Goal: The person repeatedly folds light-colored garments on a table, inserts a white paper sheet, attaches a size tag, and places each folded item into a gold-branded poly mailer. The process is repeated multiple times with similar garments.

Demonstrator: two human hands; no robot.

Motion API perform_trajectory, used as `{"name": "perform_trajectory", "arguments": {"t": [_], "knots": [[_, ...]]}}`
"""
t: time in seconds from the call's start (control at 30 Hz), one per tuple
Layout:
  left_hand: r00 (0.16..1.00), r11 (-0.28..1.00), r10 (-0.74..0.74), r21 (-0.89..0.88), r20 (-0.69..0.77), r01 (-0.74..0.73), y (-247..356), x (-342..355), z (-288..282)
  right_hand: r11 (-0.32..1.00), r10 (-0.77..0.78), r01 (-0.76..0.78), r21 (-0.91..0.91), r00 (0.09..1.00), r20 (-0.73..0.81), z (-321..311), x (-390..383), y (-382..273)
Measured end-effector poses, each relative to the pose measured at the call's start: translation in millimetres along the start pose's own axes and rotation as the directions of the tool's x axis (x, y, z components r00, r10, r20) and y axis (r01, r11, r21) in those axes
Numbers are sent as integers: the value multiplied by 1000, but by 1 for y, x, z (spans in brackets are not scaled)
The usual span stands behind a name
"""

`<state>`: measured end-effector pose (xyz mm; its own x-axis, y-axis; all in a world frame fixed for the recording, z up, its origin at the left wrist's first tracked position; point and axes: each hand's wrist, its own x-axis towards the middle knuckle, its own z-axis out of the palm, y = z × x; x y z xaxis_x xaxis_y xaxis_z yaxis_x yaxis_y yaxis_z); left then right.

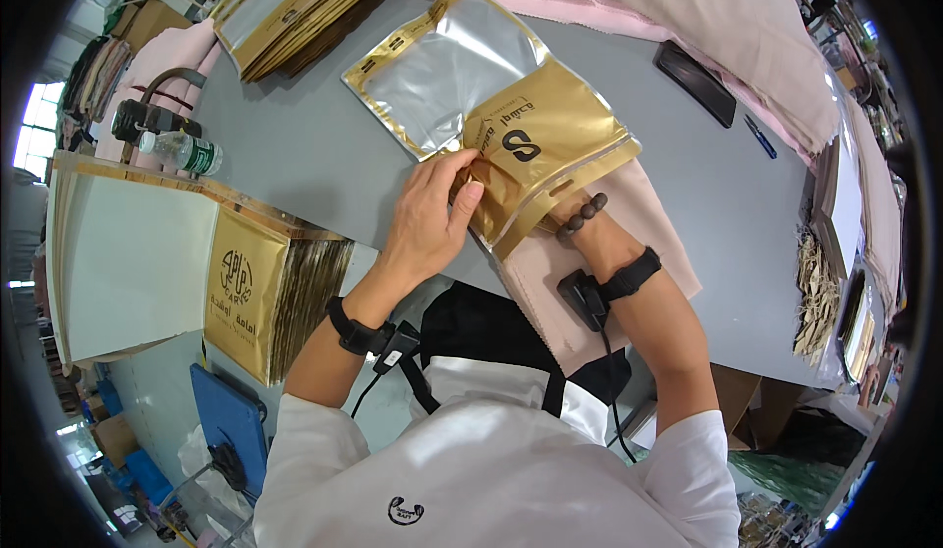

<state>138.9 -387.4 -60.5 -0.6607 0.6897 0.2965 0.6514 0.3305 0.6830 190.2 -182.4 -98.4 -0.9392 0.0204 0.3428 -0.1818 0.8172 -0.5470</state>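
A glossy gold zip pouch [545, 136] lies slanted before me, over a silver-faced pouch with gold borders [422, 82]. My left hand [442, 194] has its thumb and fingers closed on the gold pouch's left edge. My right hand [575, 216], with a beaded bracelet, reaches under or into the pouch at its lower right; its fingers are hidden. Pale pink fabric [540, 312] lies beneath the pouch and my right forearm, hanging toward me over the table's front edge. Straps with small black devices are on both wrists.
Grey table [285, 145] holds a pouch stack [285, 13] back left, bottle [182, 152] and black clamp-like object [138, 116] left, phone [693, 82], pen [759, 136] and cloth piles [747, 18] back and right. Boxed gold pouches [241, 293] stand front left, above a blue board [221, 420].
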Motion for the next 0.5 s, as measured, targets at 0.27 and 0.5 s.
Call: {"name": "perform_trajectory", "arguments": {"t": [0.27, 0.5], "knots": [[996, 979, -19, 202, 87, 1, -2, -10, 14, 990, -37, 50, -133, 994, 99, -48, -26, -18], [955, 907, 183, 336, 232, -255, 3, -11, 13, 948, -33, 5, -319, 996, -83, -32, -39, 4]]}}
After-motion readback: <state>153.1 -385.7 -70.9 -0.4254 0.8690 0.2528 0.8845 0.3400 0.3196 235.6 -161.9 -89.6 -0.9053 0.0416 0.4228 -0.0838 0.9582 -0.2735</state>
